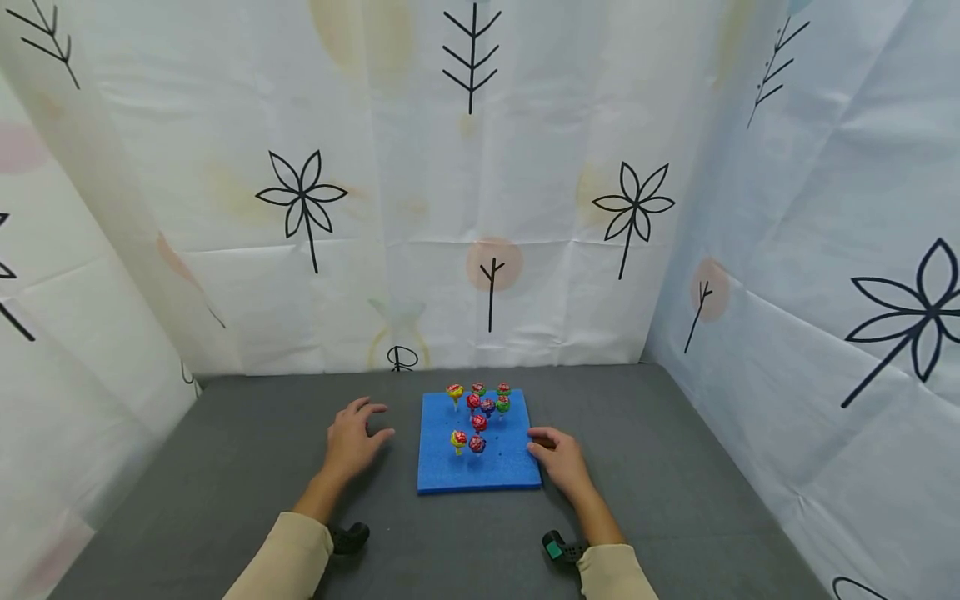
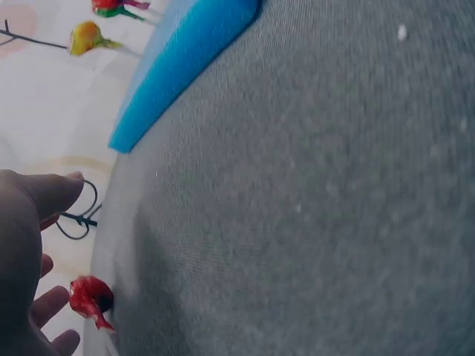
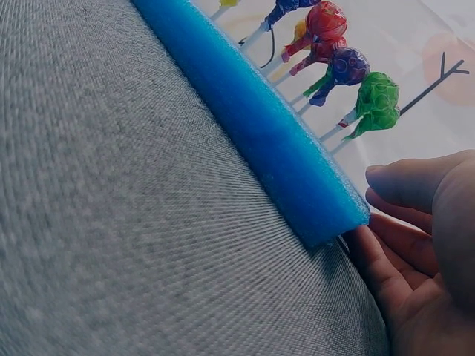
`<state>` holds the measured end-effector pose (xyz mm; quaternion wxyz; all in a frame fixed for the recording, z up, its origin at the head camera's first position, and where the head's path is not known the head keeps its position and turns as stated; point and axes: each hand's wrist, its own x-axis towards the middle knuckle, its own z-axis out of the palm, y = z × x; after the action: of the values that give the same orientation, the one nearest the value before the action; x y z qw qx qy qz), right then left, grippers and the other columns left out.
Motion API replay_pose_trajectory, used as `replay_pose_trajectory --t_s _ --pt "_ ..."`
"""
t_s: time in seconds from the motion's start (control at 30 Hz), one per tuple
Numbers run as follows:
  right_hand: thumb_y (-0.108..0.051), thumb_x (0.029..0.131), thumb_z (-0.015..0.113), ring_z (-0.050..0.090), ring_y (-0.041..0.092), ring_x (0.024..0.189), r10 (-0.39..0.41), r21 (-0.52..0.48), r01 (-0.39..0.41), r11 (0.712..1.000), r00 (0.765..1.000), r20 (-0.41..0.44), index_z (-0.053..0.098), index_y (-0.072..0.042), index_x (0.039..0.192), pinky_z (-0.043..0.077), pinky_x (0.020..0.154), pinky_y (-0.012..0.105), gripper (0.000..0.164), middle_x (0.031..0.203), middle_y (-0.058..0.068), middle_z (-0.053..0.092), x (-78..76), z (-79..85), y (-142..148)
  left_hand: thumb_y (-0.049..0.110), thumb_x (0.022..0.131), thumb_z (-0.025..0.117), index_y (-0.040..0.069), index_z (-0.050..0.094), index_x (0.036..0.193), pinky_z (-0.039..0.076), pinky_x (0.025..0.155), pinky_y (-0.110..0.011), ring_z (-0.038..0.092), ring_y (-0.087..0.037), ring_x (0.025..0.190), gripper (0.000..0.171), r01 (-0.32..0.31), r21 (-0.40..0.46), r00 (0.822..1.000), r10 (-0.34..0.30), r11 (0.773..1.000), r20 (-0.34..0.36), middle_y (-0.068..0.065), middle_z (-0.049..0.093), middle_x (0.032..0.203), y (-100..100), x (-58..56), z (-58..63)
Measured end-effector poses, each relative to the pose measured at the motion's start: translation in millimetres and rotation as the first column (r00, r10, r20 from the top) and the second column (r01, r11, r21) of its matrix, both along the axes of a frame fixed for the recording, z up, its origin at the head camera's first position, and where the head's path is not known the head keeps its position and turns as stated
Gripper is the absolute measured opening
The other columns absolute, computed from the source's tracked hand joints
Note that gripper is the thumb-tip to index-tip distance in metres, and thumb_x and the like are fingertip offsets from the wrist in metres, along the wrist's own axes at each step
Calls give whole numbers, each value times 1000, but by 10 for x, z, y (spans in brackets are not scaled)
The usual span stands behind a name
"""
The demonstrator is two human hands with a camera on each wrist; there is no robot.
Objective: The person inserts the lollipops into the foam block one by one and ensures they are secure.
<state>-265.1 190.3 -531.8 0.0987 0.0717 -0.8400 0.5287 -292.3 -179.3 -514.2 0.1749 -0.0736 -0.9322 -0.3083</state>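
Observation:
A blue foam board (image 1: 480, 462) lies flat on the grey table with several wrapped lollipops (image 1: 478, 410) standing upright in it. My left hand (image 1: 352, 442) hovers palm down just left of the board, fingers spread and relaxed. In the left wrist view a red lollipop (image 2: 90, 298) shows beside the fingertips (image 2: 50, 305); I cannot tell whether they touch it, and the head view hides it. My right hand (image 1: 558, 458) rests at the board's right edge. There its fingers (image 3: 375, 256) touch the foam corner (image 3: 326, 211), with the thumb just above it.
The grey table (image 1: 675, 467) is enclosed on three sides by white curtains (image 1: 480, 208) printed with black plant shapes. Beige sleeves (image 1: 288, 558) cover both forearms, and a dark wrist camera (image 1: 558, 548) sits on each.

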Motion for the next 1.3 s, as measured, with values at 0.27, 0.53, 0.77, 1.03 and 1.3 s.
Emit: replay_pose_trajectory --t_s 0.27,0.53,0.77,1.03,1.3 --pt "-4 90 68 64 27 98 -2 -4 2 1000 1000 5 69 1 111 52 86 46 22 105 12 69 0 0 2 18 87 74 5 65 121 36 97 -61 44 -44 121 37 -34 66 997 29 997 78 -23 50 133 -78 -36 6" --pt "-4 90 68 64 27 98 1 -2 -1 1000 1000 -4 69 1 111 52 87 46 22 105 12 69 -6 6 -6 17 88 72 3 64 120 41 92 -61 47 -45 118 36 -70 105 992 58 992 114 -26 51 129 -127 -24 -20" --pt "-4 90 68 63 27 97 -2 0 2 1000 1000 -6 69 1 111 52 86 46 22 105 12 69 0 6 -8 13 86 73 0 66 114 43 90 -57 52 -42 108 32 -93 112 989 78 989 124 -25 55 117 -168 -49 -25" --pt "-4 90 68 63 28 97 -22 29 22 999 1000 -5 69 0 111 52 86 46 22 105 12 69 1 1 -3 15 82 77 -2 66 109 45 80 -52 55 -36 90 34 -112 58 981 100 992 168 -20 56 98 -235 -135 19" --pt "-4 90 67 64 27 96 -19 54 20 998 1000 -18 69 1 111 52 85 44 21 104 11 69 -2 -11 -17 19 83 77 0 67 101 47 78 -51 59 -33 86 28 -112 21 972 105 993 211 -15 63 92 -267 -133 95"
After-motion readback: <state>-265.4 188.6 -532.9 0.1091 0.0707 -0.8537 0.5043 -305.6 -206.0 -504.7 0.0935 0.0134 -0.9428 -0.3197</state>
